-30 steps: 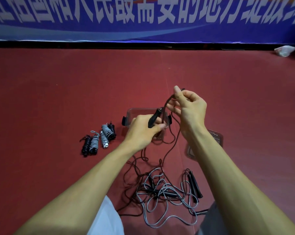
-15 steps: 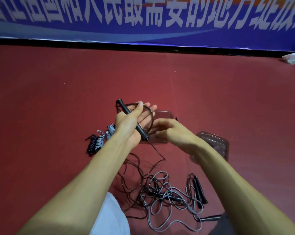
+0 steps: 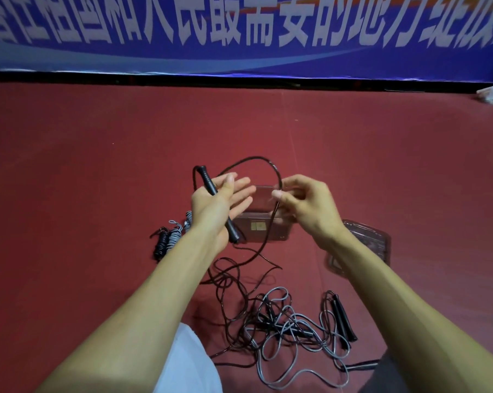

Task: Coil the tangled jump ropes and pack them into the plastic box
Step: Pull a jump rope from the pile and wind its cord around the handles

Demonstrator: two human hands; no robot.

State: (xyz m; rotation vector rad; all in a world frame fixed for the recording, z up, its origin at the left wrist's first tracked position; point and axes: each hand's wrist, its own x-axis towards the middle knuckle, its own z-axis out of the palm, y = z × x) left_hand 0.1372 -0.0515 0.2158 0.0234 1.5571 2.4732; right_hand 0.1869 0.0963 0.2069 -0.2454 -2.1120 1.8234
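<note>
My left hand [image 3: 211, 207] holds a black jump rope handle [image 3: 208, 181] slanted across its palm, fingers stretched out straight. From the handle's top the black rope [image 3: 251, 158] arcs over to my right hand [image 3: 307, 211], which pinches it between thumb and fingertips. Below that pinch the rope drops to a tangled pile of black and grey ropes [image 3: 282, 330] on the floor near my knees. The clear plastic box [image 3: 279, 234] stands just behind my hands, partly hidden by them.
The box's clear lid [image 3: 378, 239] lies to the right under my right forearm. Several coiled ropes [image 3: 168, 239] lie left of the box. A pair of black handles [image 3: 343, 316] rests right of the pile. A blue banner [image 3: 239, 32] bounds the red floor at the back.
My right hand has moved up and to the right, drawing the black rope into a wide loop over the handle. My left hand still holds the handle, fingers more spread.
</note>
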